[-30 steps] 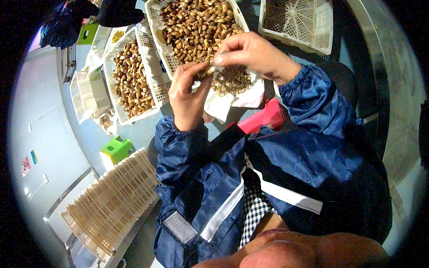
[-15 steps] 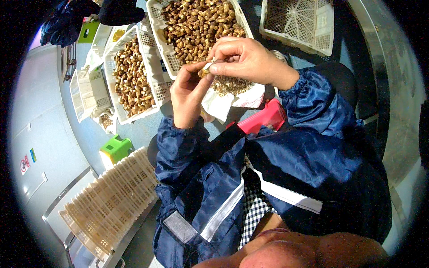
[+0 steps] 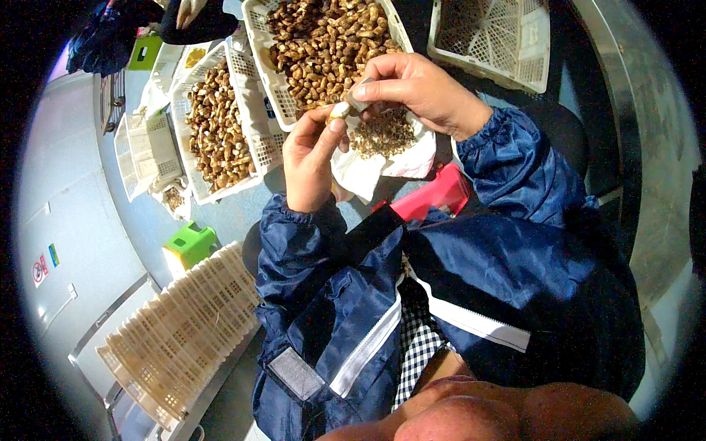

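My left hand (image 3: 312,151) is closed around a small brown mushroom (image 3: 340,111), its pale, cut-looking end facing up. Just to the right, my right hand (image 3: 419,92) pinches a small flat grey piece that looks like a blade (image 3: 357,101); its edges are hard to make out. The two hands are close together above a heap of dark trimmings (image 3: 381,135) lying on white sheeting (image 3: 415,163). Beyond them, a white plastic basket (image 3: 259,55) holds many brown mushrooms (image 3: 331,44).
Left of it, another white basket (image 3: 185,140) also holds mushrooms. An emptier crate (image 3: 507,73) stands far right. A pink object (image 3: 434,192) lies near my lap, and a green stool (image 3: 191,244) and stacked baskets (image 3: 184,323) are left. Someone's dark-clothed legs show far left.
My right hand has drawn slightly away from the left, so the mushroom's white end and the grey piece now show. At the far left top, part of another person's hand has come into view.
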### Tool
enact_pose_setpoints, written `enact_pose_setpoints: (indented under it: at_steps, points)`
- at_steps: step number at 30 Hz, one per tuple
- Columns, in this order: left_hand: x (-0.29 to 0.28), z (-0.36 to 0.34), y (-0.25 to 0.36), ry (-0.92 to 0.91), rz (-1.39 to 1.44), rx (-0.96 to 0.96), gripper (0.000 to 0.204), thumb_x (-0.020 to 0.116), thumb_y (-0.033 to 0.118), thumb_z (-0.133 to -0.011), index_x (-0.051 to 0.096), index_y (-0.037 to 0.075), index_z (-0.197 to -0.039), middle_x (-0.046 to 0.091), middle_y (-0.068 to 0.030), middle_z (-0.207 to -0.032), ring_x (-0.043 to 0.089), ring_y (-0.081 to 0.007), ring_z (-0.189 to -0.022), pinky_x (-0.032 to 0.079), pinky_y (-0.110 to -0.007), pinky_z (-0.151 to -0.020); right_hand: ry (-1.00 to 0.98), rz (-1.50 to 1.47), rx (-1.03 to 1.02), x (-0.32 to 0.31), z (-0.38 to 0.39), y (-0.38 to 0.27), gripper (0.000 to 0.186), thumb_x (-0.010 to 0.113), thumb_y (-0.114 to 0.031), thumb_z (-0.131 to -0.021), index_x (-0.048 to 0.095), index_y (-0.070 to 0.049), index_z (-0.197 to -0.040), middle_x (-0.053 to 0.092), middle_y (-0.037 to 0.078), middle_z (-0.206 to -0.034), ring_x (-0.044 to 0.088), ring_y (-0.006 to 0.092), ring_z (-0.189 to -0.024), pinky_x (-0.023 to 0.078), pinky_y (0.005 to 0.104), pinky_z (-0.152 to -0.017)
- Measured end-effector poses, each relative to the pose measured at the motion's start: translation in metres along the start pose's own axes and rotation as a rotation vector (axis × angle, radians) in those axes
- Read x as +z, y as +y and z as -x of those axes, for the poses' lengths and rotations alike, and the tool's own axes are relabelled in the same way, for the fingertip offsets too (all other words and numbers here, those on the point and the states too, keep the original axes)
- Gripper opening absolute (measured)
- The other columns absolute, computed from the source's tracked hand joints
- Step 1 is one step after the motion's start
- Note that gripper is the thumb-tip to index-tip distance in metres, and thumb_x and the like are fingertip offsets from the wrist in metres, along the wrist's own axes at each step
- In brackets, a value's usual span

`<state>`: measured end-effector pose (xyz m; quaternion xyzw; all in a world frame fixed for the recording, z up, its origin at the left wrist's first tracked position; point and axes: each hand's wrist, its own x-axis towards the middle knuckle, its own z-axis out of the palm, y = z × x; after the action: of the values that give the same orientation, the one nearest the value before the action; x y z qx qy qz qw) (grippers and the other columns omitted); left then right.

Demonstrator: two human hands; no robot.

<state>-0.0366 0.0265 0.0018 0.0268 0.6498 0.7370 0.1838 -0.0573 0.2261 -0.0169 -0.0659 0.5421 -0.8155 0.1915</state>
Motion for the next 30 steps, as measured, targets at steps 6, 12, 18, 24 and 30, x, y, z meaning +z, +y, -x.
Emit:
enact_pose_setpoints:
  at_steps: [6,12,18,24,30]
  points:
    - [-0.002,-0.003,-0.009,-0.03,-0.054,0.014,0.021,0.055,0.015,-0.095,0.059,-0.002,-0.106,0.058,-0.0012,-0.083,0.052,-0.0087,-0.073,0.042,-0.023,-0.065,0.025,0.074,0.022,-0.001,0.0,0.002,0.015,0.066,-0.016,-0.088,0.063,-0.002,-0.082,0.064,0.003,-0.088,0.058,0.0072,-0.08,0.046,0.0227,-0.073]
    - [0.005,-0.001,-0.007,0.048,-0.176,0.02,0.021,0.051,0.021,-0.099,0.059,0.001,-0.099,0.054,0.0016,-0.074,0.046,-0.0061,-0.065,0.038,-0.021,-0.06,0.015,0.279,-0.187,0.005,0.0,0.006,0.015,0.065,-0.014,-0.088,0.062,-0.001,-0.081,0.063,0.002,-0.088,0.055,0.0064,-0.08,0.045,0.0219,-0.071]
    - [0.001,-0.001,-0.012,0.043,-0.195,-0.01,0.023,0.045,0.023,-0.101,0.056,0.003,-0.096,0.051,0.0019,-0.073,0.045,-0.0067,-0.063,0.037,-0.022,-0.057,0.038,0.104,-0.061,0.003,-0.001,0.005,0.014,0.066,-0.015,-0.088,0.064,-0.001,-0.083,0.065,0.003,-0.087,0.058,0.0076,-0.078,0.046,0.0227,-0.072]
    - [-0.005,0.002,-0.007,0.039,-0.229,0.01,0.027,0.04,0.025,-0.102,0.056,0.004,-0.095,0.051,0.0011,-0.072,0.044,-0.0076,-0.061,0.037,-0.022,-0.056,0.007,0.117,-0.061,0.007,-0.01,0.001,0.017,0.067,-0.015,-0.087,0.061,-0.002,-0.078,0.064,0.004,-0.09,0.057,0.0089,-0.084,0.045,0.0236,-0.074]
    - [0.012,-0.001,-0.02,0.018,-0.31,0.095,0.029,0.038,0.026,-0.103,0.055,0.004,-0.093,0.05,0.0009,-0.071,0.044,-0.008,-0.06,0.036,-0.023,-0.055,0.018,0.427,-0.278,-0.003,0.0,0.01,0.017,0.066,-0.015,-0.088,0.059,-0.002,-0.078,0.063,0.003,-0.091,0.056,0.0082,-0.082,0.044,0.0237,-0.074]
